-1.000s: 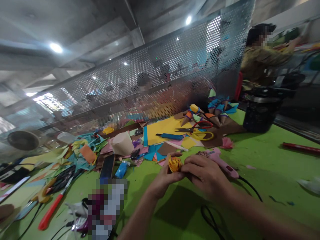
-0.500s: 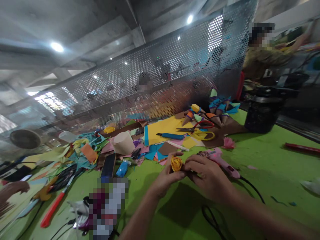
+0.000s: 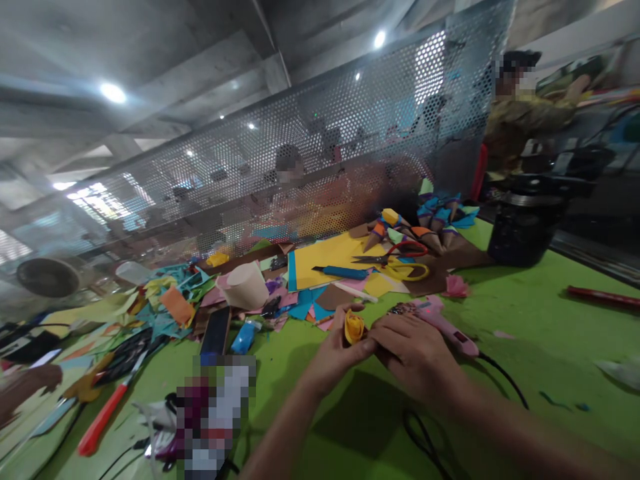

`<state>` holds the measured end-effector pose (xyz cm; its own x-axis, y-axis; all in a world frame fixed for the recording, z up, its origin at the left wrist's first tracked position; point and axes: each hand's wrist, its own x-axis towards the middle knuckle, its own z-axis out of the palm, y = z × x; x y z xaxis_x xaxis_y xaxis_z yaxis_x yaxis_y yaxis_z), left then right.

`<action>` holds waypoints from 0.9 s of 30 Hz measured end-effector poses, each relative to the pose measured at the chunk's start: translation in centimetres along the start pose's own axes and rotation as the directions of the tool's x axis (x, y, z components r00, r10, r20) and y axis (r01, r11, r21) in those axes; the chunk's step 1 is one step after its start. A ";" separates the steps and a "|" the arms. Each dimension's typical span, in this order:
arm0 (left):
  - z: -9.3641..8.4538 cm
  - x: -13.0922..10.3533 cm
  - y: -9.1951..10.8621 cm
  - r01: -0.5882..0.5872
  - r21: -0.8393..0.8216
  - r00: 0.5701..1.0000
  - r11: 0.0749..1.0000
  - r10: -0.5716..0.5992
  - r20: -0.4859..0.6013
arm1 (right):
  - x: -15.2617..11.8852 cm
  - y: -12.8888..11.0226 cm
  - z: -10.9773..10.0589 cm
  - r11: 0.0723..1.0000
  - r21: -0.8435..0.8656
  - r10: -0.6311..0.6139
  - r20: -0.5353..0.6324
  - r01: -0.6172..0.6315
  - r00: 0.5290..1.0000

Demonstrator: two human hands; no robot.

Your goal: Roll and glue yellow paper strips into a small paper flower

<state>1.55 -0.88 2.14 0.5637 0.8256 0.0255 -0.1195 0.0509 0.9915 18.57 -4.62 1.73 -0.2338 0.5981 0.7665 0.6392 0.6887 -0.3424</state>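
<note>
Just above the green table, a yellow paper rose (image 3: 355, 327) with rolled petals is pinched in my left hand (image 3: 336, 353), thumb in front and fingers curled behind. My right hand (image 3: 413, 347) is closed at the rose's right side, its bent fingers meeting my left thumb; the fingertips and the rose's base are hidden there. Right beside and beyond my right hand lies a pink glue gun (image 3: 440, 320) with a black cord. Past my hands are a blue cutter knife (image 3: 345, 272), scissors with red and yellow handles (image 3: 407, 268) and a yellow paper sheet (image 3: 325, 257).
Paper scraps (image 3: 177, 307), a white roll (image 3: 245, 285) and a phone (image 3: 216, 333) lie to the left. A red-handled tool (image 3: 103, 420) is near another person's hand (image 3: 30, 390). Paper cones (image 3: 435, 233) and a black container (image 3: 525, 227) stand far right. A perforated metal screen (image 3: 300, 167) runs behind.
The rose has turned a little in my left hand, so its side shows more. My right fingers have flattened and closed in beside it. The other person's hand at left shifted slightly.
</note>
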 end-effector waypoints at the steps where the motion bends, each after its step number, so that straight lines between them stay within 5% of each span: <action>1: 0.1 0.0 0.0 -0.002 0.032 1.000 0.999 0.002 -0.018 | 0.0 0.0 0.0 0.999 0.024 0.024 0.006 -0.024 1.000; 12: -0.4 0.0 -0.3 -0.032 0.008 0.999 0.999 0.032 -0.025 | 0.6 -0.3 -0.2 0.878 0.338 0.315 0.125 -0.339 0.941; 21: -1.3 0.1 -1.1 -0.057 0.008 0.998 0.998 0.057 -0.016 | 1.2 0.1 -1.0 0.883 0.353 0.319 0.035 -0.310 0.947; 27: -1.4 0.0 -1.0 -0.062 -0.042 0.998 0.997 0.061 -0.025 | 1.2 0.2 -1.1 0.927 0.320 0.204 0.013 -0.198 0.979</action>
<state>0.55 -0.11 0.94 0.5344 0.8411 0.0830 -0.1889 0.0231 0.9817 19.20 -4.23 3.20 -0.1084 0.7315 0.6732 0.4042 0.6511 -0.6424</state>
